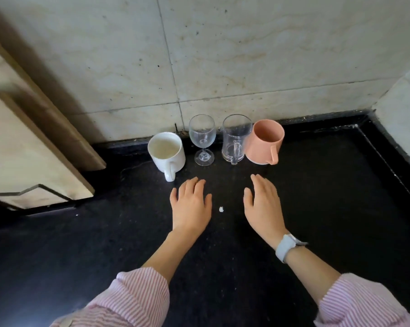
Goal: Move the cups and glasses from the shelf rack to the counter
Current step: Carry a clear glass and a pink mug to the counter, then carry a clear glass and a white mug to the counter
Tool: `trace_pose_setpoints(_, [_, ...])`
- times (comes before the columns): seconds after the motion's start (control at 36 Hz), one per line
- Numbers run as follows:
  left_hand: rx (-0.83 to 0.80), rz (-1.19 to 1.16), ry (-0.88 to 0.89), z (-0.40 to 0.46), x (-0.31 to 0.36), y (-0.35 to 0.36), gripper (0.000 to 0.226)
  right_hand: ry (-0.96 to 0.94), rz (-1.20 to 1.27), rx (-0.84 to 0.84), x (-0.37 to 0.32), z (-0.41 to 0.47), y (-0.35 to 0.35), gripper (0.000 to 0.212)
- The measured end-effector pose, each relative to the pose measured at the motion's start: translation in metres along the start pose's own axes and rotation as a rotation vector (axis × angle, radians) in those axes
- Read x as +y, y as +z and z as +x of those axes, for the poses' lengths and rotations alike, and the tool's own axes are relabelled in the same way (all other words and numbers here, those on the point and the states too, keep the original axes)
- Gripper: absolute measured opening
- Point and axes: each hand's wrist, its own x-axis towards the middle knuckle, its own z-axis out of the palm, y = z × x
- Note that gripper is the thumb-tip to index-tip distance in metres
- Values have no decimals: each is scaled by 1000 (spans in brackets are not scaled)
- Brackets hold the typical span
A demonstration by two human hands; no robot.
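A row of vessels stands upright on the black counter [329, 197] against the tiled wall: a white mug [167, 153] at the left, a clear stemmed wine glass [202, 139], a clear glass mug with a handle [234, 140], and a pink cup [265, 141] at the right. The glass mug and pink cup touch or nearly touch. My left hand [191, 205] lies flat on the counter, palm down, just in front of the white mug and wine glass. My right hand [264, 204] hovers palm down in front of the glass mug and pink cup. Both hands hold nothing.
A beige stone ledge or cabinet side [22, 142] juts in from the left. A tiled side wall [402, 109] closes the right. A small white crumb [221, 209] lies between the hands. A white watch [286, 247] is on the right wrist. No shelf rack is in view.
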Motion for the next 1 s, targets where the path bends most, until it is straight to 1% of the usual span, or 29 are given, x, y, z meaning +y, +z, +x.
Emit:
trace_pose_setpoints(0.06, [-11,50,-46,-29,-23,-13,43,-113,-106,-105,-20,-20,8,47])
trace_pose_setpoints(0.17, [13,77,-222,-97,-68,-48,44,-330,-228,-274,-71,-62,26,48])
trace_pose_setpoints(0.31, [145,120,-419,-198,-125,-109,42,-585,-181,-419,-146,-127,45,46])
trace_pose_setpoints(0.39, [237,156,-553,-278,-154,-145,41,-756,-130,-445,-194,-182,51,43])
trace_pose_setpoints(0.47, [376,163,-684,-371,-170,-174,39,-955,-79,-464,-237,-251,56,40])
trace_pose_setpoints(0.58, [473,172,-864,-510,-176,-196,38,-1198,3,-509,-279,-363,61,36])
trace_pose_setpoints(0.67, [566,188,-1038,-618,-172,-202,37,-1336,90,-590,-301,-454,65,32])
trace_pose_setpoints(0.78, [662,203,-1267,-750,-156,-209,39,-1521,145,-708,-322,-569,65,30])
trace_pose_setpoints(0.92, [741,246,-1499,-878,-129,-216,39,-1764,156,-860,-341,-695,59,31])
trace_pose_setpoints(1.0, [833,211,-1627,-939,-113,-212,38,-1890,149,-939,-349,-764,56,31])
